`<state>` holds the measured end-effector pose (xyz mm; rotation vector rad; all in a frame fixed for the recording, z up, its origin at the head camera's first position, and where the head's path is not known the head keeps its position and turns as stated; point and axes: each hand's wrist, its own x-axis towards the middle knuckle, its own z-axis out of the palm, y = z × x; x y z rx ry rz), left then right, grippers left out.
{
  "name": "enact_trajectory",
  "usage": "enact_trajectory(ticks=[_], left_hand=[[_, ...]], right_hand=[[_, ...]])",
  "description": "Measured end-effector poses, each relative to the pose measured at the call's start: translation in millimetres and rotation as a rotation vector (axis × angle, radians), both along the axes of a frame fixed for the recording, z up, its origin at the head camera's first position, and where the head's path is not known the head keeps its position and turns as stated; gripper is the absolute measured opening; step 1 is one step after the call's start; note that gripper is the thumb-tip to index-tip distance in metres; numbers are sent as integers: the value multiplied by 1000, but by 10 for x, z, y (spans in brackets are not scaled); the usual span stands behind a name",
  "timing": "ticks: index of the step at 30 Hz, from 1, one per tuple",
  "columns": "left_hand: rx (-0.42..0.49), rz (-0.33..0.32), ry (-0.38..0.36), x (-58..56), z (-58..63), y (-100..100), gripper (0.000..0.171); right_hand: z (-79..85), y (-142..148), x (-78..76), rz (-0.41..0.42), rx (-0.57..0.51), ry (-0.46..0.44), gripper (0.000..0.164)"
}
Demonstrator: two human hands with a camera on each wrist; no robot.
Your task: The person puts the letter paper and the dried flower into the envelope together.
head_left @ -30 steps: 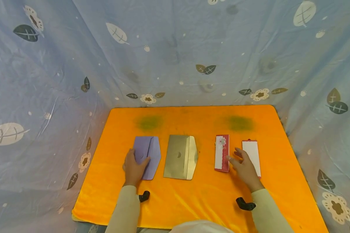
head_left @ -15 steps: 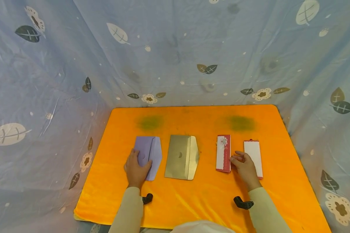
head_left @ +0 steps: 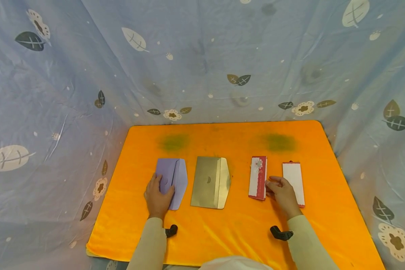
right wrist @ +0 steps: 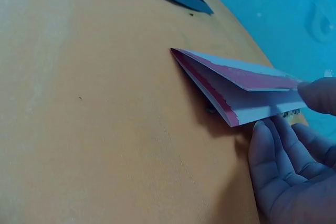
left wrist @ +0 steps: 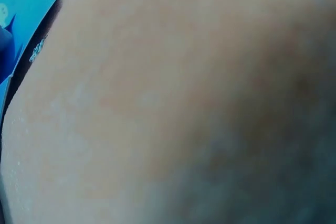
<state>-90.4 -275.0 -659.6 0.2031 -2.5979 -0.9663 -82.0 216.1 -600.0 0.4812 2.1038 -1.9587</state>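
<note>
My left hand (head_left: 158,197) rests on a purple envelope (head_left: 180,183) at the left, its fingers over the near left part and the thumb by the flap. In the left wrist view only a corner of the envelope (left wrist: 31,3) shows, beside blurred tabletop. A red and white folded greeting card (head_left: 255,180) with a flower on its front lies right of centre. My right hand (head_left: 285,197) pinches its right edge. In the right wrist view the card (right wrist: 226,69) gapes slightly between its leaves, thumb at the upper leaf, fingers under the lower one.
Between the two hands lies a gold envelope (head_left: 204,182), flap unfolded to the right. Beyond the right hand is a white card (head_left: 293,183) with red ends. An orange cloth (head_left: 222,240) covers the table, and a patterned blue curtain (head_left: 202,56) hangs around it.
My right hand has come in to the card's right edge and now pinches it. The card has shifted very slightly. My left hand stays on the purple envelope.
</note>
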Motion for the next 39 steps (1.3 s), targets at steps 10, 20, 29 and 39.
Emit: enact_trajectory(ticks=[10, 20, 29, 39], left_hand=[[10, 3, 22, -5, 28, 13, 71], [20, 0, 2, -1, 39, 24, 70], [3, -1, 12, 9, -4, -1, 70], [0, 2, -5, 14, -14, -6, 71]], right_hand=[[-22, -32, -52, -25, -4, 4, 47], [-14, -46, -58, -17, -20, 2, 52], [-28, -104, -53, -12, 23, -5, 42], [-34, -89, -43, 10, -36, -8, 36]])
